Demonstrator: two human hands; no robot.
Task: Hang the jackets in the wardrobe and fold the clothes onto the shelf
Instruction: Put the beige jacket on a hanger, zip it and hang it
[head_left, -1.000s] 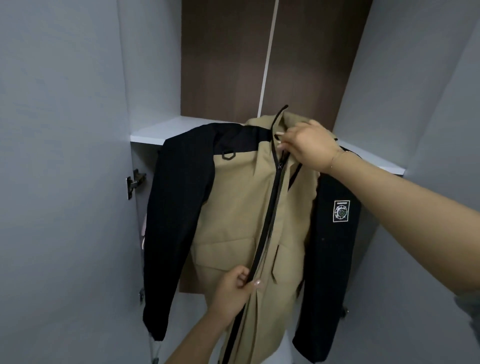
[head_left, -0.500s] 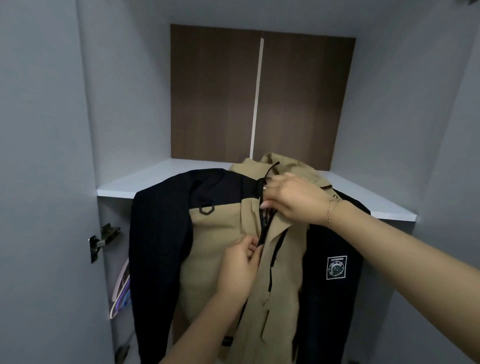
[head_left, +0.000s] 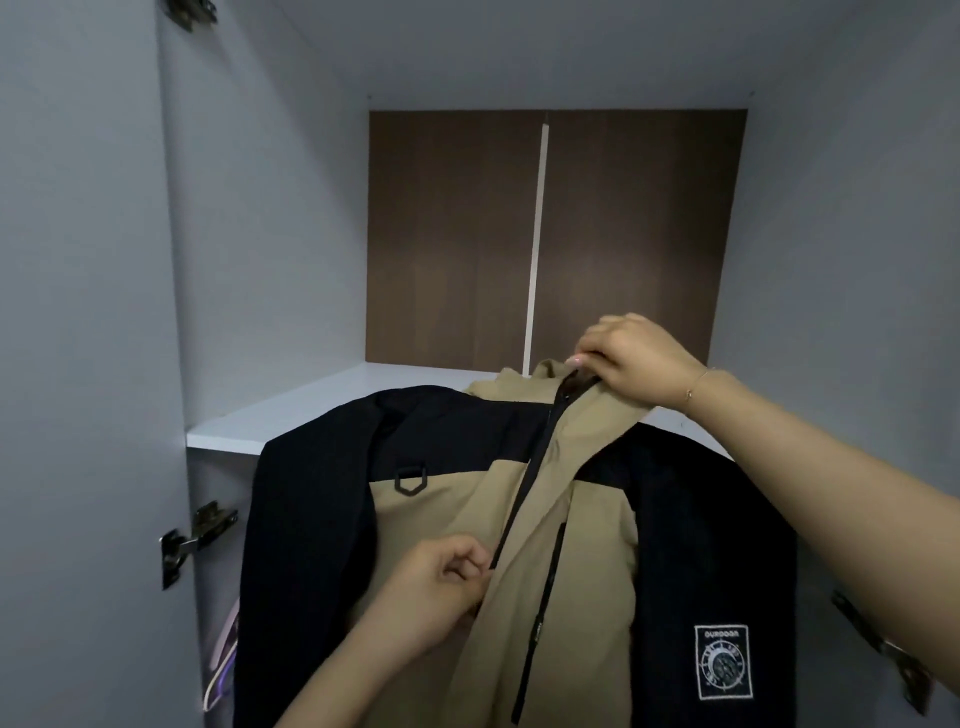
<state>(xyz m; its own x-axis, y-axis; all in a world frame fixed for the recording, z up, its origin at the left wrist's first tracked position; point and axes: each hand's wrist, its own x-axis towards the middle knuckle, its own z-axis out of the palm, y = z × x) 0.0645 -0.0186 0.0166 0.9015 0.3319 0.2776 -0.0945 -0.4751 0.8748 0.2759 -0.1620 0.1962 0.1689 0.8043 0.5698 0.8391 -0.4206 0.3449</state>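
— Start at the left. What's there?

— The grey wardrobe door (head_left: 78, 364) stands open, with a dark metal hinge (head_left: 195, 535) on its inner edge. Low down beside it, part of a pale hanger (head_left: 223, 654) shows behind the jacket's sleeve.

— And the jacket itself?

— The jacket (head_left: 519, 545) hangs in the wardrobe opening, below and in front of the white shelf (head_left: 311, 410). Its body is khaki, its shoulders and both sleeves black. A small black D-ring loop (head_left: 409, 480) sits on the chest where black meets khaki. A black zipper (head_left: 524, 493) runs down the front, closed from the collar down to the lower hand. A second, shorter black zip lies on the chest just right of it. The sleeve on the right carries a white-bordered square patch (head_left: 723, 661) with a round emblem and small lettering I cannot read.

— The hands?

— The left hand (head_left: 441, 587) has its fingers curled, pinching the jacket front right at the zipper, mid-chest. The right hand (head_left: 631, 358) grips the khaki collar at the top of the zipper, fingers curled over the fabric; a thin bracelet (head_left: 696, 384) circles that wrist.

— Behind it all?

— A brown wood-grain back panel (head_left: 452, 234) with a pale vertical strip down its middle.
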